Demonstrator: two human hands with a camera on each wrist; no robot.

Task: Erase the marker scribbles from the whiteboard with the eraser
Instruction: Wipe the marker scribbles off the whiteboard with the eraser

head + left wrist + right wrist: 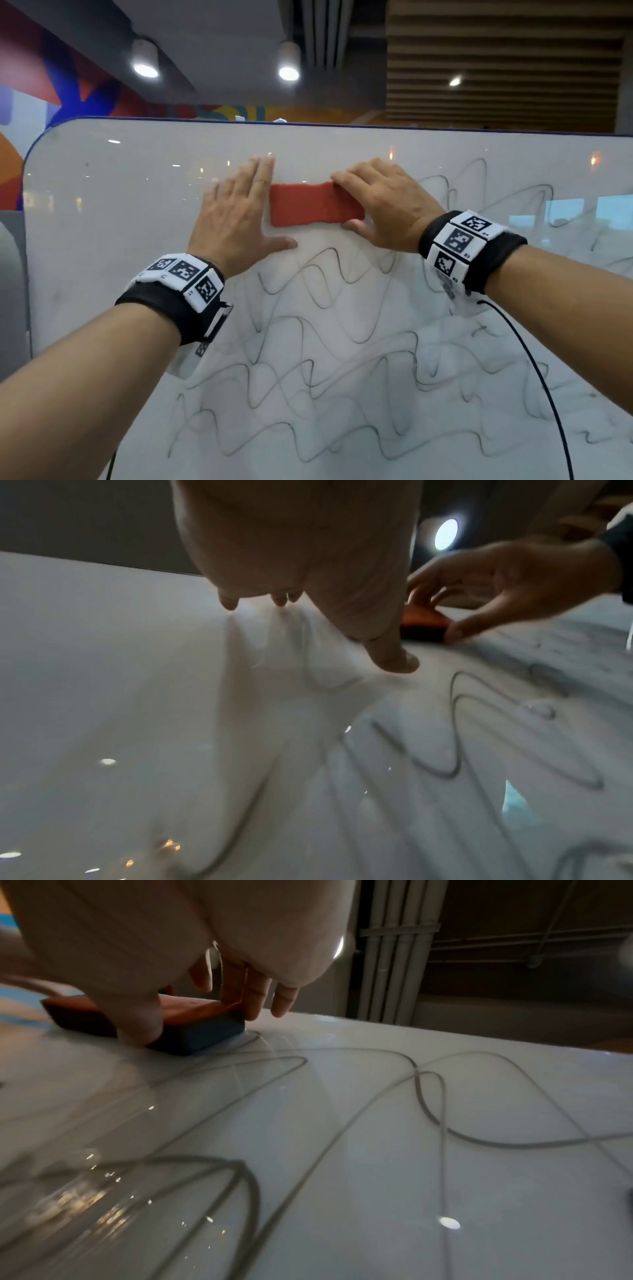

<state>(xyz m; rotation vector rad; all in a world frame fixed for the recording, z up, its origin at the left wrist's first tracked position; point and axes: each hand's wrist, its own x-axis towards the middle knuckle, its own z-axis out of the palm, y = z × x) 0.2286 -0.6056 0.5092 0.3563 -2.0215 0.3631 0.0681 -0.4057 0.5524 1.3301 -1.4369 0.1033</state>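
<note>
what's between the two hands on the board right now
The red eraser lies between them on the whiteboard: left hand flat beside it, right hand gripping its right end. The head view shows it best.

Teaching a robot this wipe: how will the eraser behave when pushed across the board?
The eraser is a flat block, so it should slide, not roll. The whiteboard looks glossy: probably little drag. The right hand pinches one end, so it might pivot.

The whiteboard (pixel 102 212) looks smooth and glossy, mirroring ceiling lights. The eraser (pixel 317 205) shows a rough, matt red top (felt-like, seemingly) over a darker blue, foam-like base. Black cloth wristbands (pixel 164 305) carry matt white plates. Wooden slats (pixel 496 68) line the ceiling.
</note>
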